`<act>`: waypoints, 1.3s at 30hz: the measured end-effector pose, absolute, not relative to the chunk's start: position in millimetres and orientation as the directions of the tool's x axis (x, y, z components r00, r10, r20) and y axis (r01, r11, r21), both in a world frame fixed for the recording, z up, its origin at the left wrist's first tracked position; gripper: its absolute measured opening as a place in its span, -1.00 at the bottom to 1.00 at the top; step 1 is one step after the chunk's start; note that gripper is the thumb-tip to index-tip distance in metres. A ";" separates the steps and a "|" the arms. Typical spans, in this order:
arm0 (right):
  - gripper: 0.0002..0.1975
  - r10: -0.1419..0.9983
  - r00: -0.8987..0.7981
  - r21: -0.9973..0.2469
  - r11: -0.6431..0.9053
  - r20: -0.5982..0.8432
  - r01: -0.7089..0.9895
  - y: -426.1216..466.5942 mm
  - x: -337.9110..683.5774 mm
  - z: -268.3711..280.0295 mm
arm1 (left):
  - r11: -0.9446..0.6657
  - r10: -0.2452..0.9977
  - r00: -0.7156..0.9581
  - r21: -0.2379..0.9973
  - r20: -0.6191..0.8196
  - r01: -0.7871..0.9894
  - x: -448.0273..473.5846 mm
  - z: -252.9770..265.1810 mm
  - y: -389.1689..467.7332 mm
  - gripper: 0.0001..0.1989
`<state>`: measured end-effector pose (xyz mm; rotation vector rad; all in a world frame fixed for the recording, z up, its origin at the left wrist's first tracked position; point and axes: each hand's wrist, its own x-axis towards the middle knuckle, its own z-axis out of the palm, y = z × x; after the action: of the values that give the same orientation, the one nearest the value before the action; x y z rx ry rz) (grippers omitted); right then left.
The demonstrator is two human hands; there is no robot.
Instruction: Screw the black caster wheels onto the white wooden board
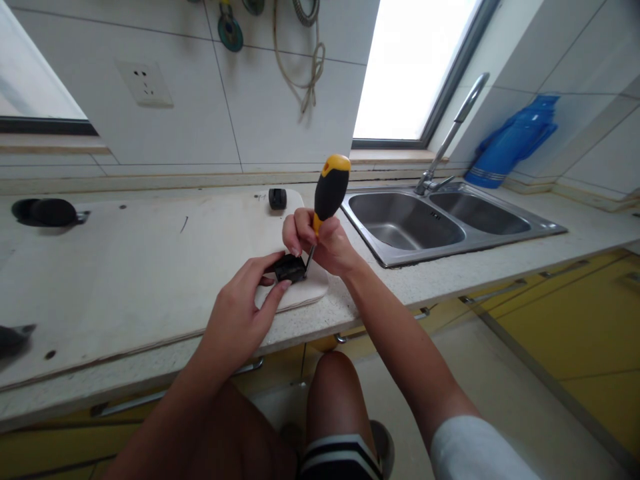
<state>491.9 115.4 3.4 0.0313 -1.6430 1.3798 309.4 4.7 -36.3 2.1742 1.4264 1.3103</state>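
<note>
My right hand (325, 241) grips a screwdriver (332, 188) with a black and yellow handle, held nearly upright and leaning a little. Its metal shaft reaches down to the right edge of a small black plastic block (290, 268). Thumb and fingers of my left hand (249, 293) pinch that block from the left against a white board (125, 280). The screwdriver's tip is too small to make out. Near the board's far right corner sits a similar black block (277, 199), touched by neither hand.
Two dark objects with metal ends, one a black rounded piece (50, 212), lie at the board's left. A double steel sink (387, 256) with a tap (457, 127) is set into the countertop (380, 287) on the right. Behind it leans a blue flask (515, 143).
</note>
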 end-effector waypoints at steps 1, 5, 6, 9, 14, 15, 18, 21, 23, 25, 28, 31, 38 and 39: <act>-0.31 0.538 -0.542 -0.756 0.349 0.645 -0.553 113.4 491.7 5.1 | -0.498 0.825 0.125 0.606 0.551 0.620 309.6 -36.3 4.7 -0.62; -0.47 0.606 -0.546 -0.793 0.260 0.578 -0.551 109.0 492.2 9.4 | -0.493 0.829 0.118 0.613 0.547 0.617 310.1 -35.9 5.1 -0.61; -0.51 0.611 -0.545 -0.794 0.252 0.574 -0.553 109.5 492.6 9.3 | -0.496 0.827 0.120 0.612 0.549 0.616 310.1 -35.8 5.2 -0.60; -0.59 0.588 -0.517 -0.765 0.312 0.622 -0.564 114.8 494.3 6.1 | -0.499 0.824 0.124 0.604 0.553 0.621 309.9 -35.8 5.4 -0.61; -0.59 0.555 -0.511 -0.744 0.367 0.656 -0.558 121.9 494.6 0.3 | -0.492 0.829 0.122 0.608 0.546 0.623 309.3 -36.4 5.1 -0.61; -0.53 0.563 -0.519 -0.756 0.361 0.644 -0.547 121.5 494.0 0.3 | -0.493 0.829 0.123 0.609 0.546 0.621 309.3 -36.4 5.1 -0.61; -0.36 0.582 -0.534 -0.782 0.356 0.614 -0.512 117.6 491.6 2.9 | -0.495 0.827 0.122 0.609 0.549 0.620 309.4 -36.6 5.1 -0.61; -0.31 0.594 -0.539 -0.793 0.334 0.597 -0.510 112.4 490.1 7.3 | -0.492 0.829 0.119 0.612 0.547 0.620 309.7 -36.9 5.2 -0.61; -0.34 0.611 -0.542 -0.802 0.299 0.577 -0.518 110.6 490.2 9.1 | -0.495 0.826 0.118 0.609 0.550 0.620 309.8 -37.4 5.4 -0.60; -0.41 0.617 -0.544 -0.805 0.281 0.568 -0.522 111.3 491.1 8.7 | -0.500 0.822 0.119 0.606 0.557 0.619 309.7 -38.0 5.7 -0.61; -0.52 0.585 -0.513 -0.765 0.346 0.628 -0.543 116.6 492.8 4.3 | -0.502 0.821 0.122 0.604 0.557 0.619 309.1 -39.0 5.9 -0.61; -0.61 0.543 -0.484 -0.719 0.408 0.687 -0.563 122.1 493.8 -0.6 | -0.505 0.818 0.125 0.598 0.561 0.622 308.4 -39.4 5.6 -0.61; -0.47 0.563 -0.504 -0.746 0.377 0.655 -0.548 119.0 491.4 1.7 | -0.505 0.821 0.128 0.604 0.557 0.617 308.5 -39.6 5.7 -0.61; -0.46 0.562 -0.508 -0.746 0.359 0.653 -0.561 117.4 491.2 2.9 | -0.507 0.821 0.128 0.605 0.557 0.615 308.5 -39.4 5.9 -0.61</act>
<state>491.2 117.4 2.9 -0.0004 -1.5955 1.3713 308.5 5.9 -39.4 2.1762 1.4170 1.3182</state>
